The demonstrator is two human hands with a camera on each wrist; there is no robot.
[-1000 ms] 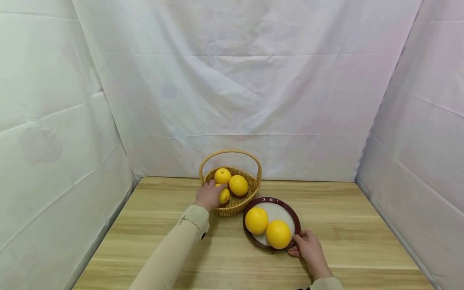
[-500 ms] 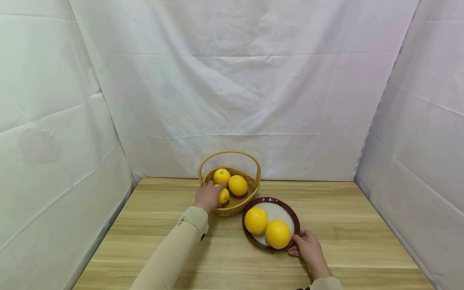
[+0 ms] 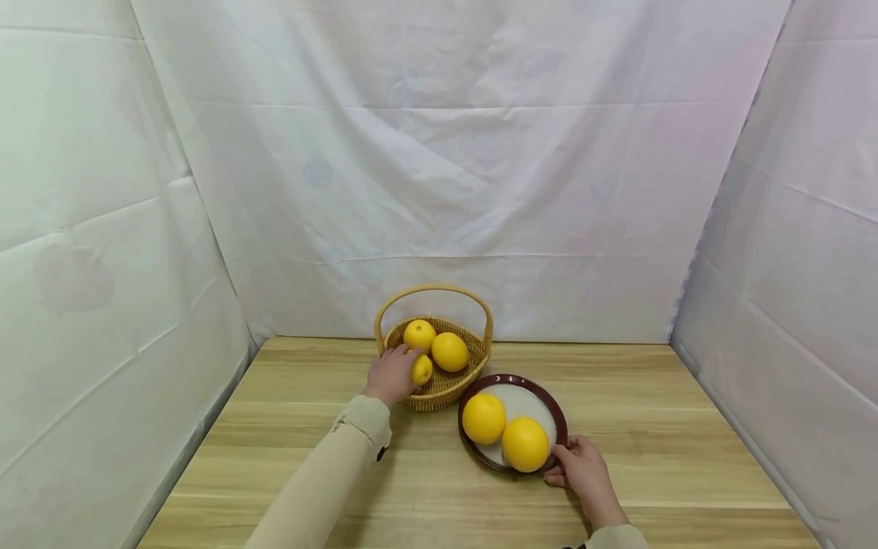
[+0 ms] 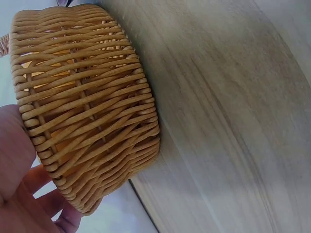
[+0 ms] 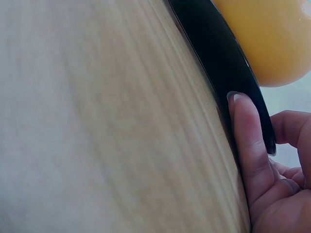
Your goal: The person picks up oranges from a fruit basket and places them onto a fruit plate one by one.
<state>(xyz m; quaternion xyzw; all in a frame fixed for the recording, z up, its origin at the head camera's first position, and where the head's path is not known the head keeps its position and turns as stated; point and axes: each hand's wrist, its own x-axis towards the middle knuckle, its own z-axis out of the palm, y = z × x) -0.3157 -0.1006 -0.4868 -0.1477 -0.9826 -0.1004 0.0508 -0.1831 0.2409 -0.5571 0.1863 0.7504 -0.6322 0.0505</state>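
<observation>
A wicker basket (image 3: pixel 439 398) with an arched handle holds three yellow-orange fruits, one of them (image 3: pixel 450 352) at its right. My left hand (image 3: pixel 392 375) reaches over the basket's left rim, its fingers curled round the front left fruit (image 3: pixel 421 370). In the left wrist view the basket wall (image 4: pixel 92 102) hides most of what the fingers touch. A dark red-rimmed plate (image 3: pixel 559 415) carries two more fruits (image 3: pixel 484 418). At its lower right edge my right hand (image 3: pixel 586 476) pinches the rim, the thumb above; in the right wrist view the fingers (image 5: pixel 250 126) lie against the rim's outer side.
The plate stands just right of and in front of the basket, close to it. Under both lies a light wooden table (image 3: pixel 274 427). White cloth (image 3: pixel 439 183) hangs behind the table and along both sides.
My left hand has shifted slightly left and toward me, and the fruit in it has turned or shifted a little. The right hand and the plate stay as they were.
</observation>
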